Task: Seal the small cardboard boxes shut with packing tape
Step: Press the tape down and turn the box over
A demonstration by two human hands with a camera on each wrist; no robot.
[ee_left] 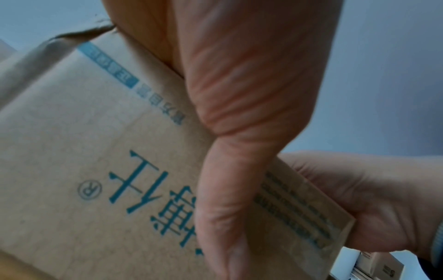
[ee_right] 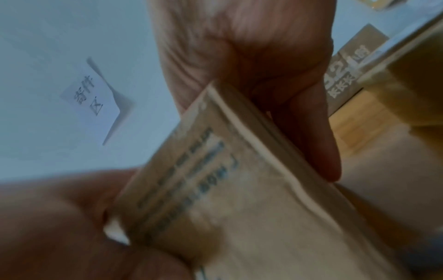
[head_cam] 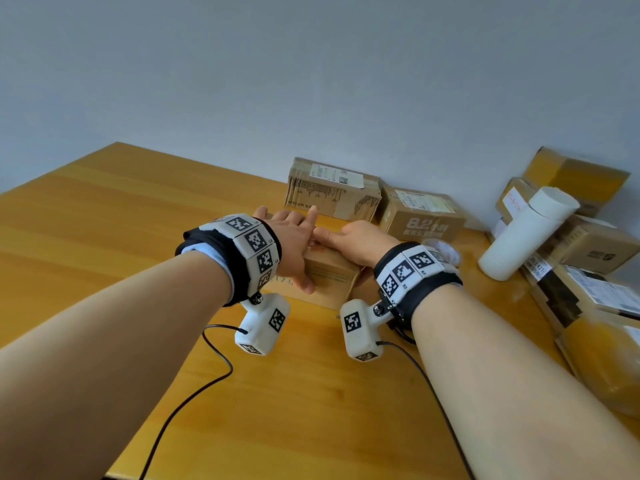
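Two hands hold a box shut on the yellow wooden worktop (head_cam: 104, 216).

The left hand (head_cam: 291, 237) lies on top of the small brown cardboard box with blue print (head_cam: 329, 275), thumb curled down its near side. The right hand (head_cam: 360, 242) grips the box's right end, fingers touching the left ones. Past the hands stand more brown boxes (head_cam: 332, 188); right of them leans a white tube (head_cam: 519, 233). No tape is on yet, I think. Next, one hand must fetch tape.

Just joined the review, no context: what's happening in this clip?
A person has both hands on a small brown cardboard box with blue print on a wooden table. The left hand lies over its top, thumb down the near side; the right hand grips its right end. More cardboard boxes and a white cylinder sit behind.
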